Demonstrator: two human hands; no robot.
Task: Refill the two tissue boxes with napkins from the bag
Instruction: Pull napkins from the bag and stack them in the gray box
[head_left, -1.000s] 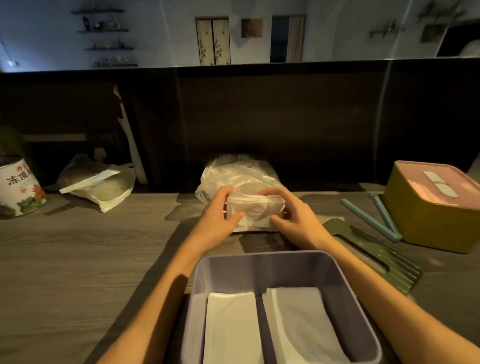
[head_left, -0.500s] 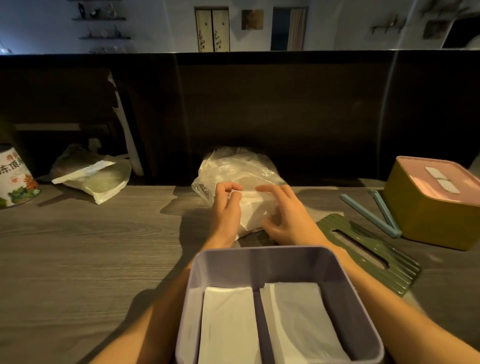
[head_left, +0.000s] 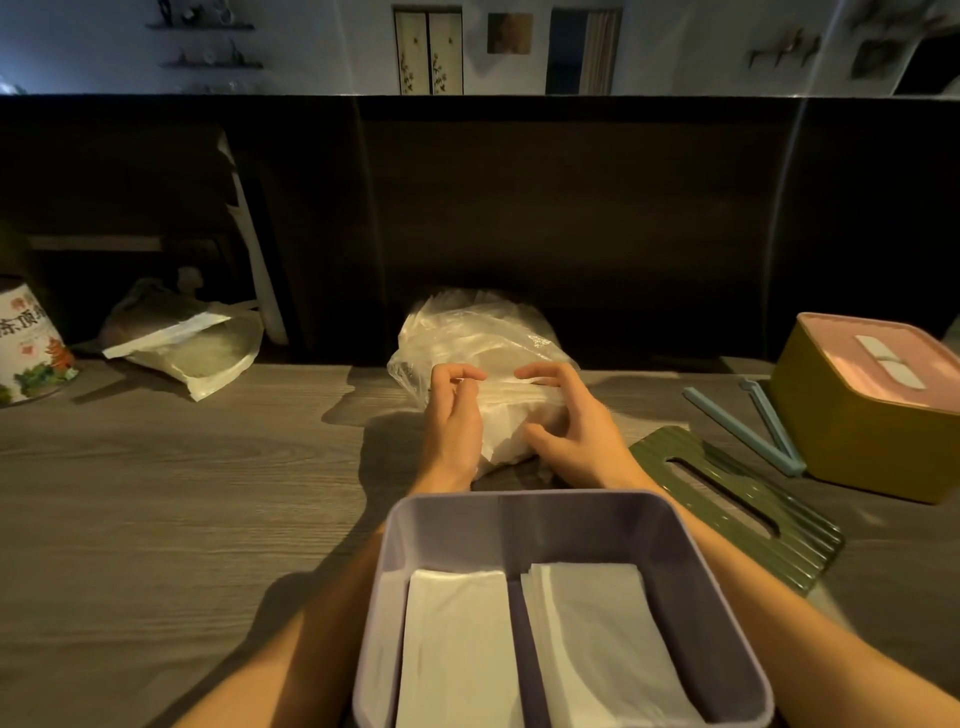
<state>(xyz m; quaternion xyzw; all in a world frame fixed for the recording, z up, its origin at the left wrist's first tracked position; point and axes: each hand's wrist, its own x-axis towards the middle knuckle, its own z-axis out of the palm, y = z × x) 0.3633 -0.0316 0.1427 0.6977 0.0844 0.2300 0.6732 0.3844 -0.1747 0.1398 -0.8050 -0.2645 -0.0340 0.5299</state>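
1. While both hands work at the clear plastic bag (head_left: 467, 338) of napkins (head_left: 511, 421) on the desk (head_left: 182, 493), the left hand (head_left: 453, 415) has its fingers curled, pinching at the film, and the right hand (head_left: 566, 415) cups the stack through it; thin film could tear or slip.
2. Pulled out unevenly, the soft stack may fan apart and spill.
3. Just in front of the bag sits the open purple tissue box (head_left: 519, 525), already holding two piles; a sloppy drop could crumple them.
4. Off to the right, the lidded yellow box (head_left: 862, 436) could get bumped by an elbow.
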